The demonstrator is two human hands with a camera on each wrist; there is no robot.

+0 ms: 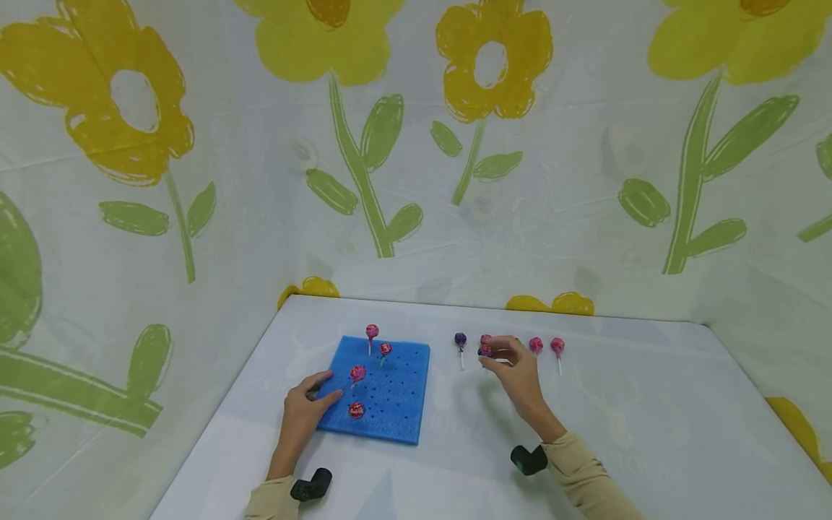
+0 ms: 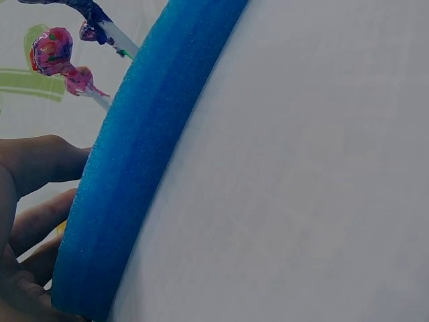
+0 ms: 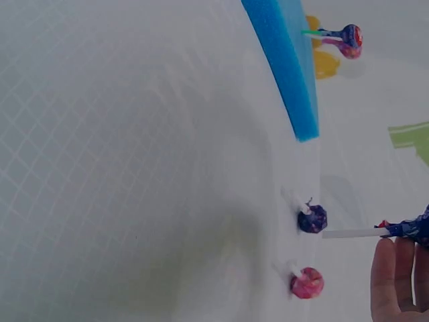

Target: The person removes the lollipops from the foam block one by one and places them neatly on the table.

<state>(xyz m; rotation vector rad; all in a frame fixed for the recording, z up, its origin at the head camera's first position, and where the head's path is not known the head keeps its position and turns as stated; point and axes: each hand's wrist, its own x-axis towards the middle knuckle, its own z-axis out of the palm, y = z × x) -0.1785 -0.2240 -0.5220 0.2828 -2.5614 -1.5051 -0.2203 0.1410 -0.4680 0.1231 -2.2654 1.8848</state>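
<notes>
My left hand [image 1: 303, 415] rests at the left side of a blue foam board [image 1: 390, 393] dotted with small holes. Its thumb touches the top, and the fingers lie along the left edge. Several wrapped lollipops stand in the board, one of them a red lollipop [image 1: 356, 410] near the front. To the right, my right hand [image 1: 516, 375] pinches a dark blue-wrapped lollipop [image 3: 417, 230] by its head end, with the white stick pointing down towards the table. A pink lollipop [image 1: 485, 338] behind the fingers is partly hidden.
On the white table [image 1: 617, 433], a dark purple lollipop [image 1: 460, 339] lies left of my right hand. Two pink lollipops lie to its right, the outermost pink lollipop [image 1: 557, 345] with its stick towards me. A flower-printed curtain [image 1: 552, 180] hangs behind the table.
</notes>
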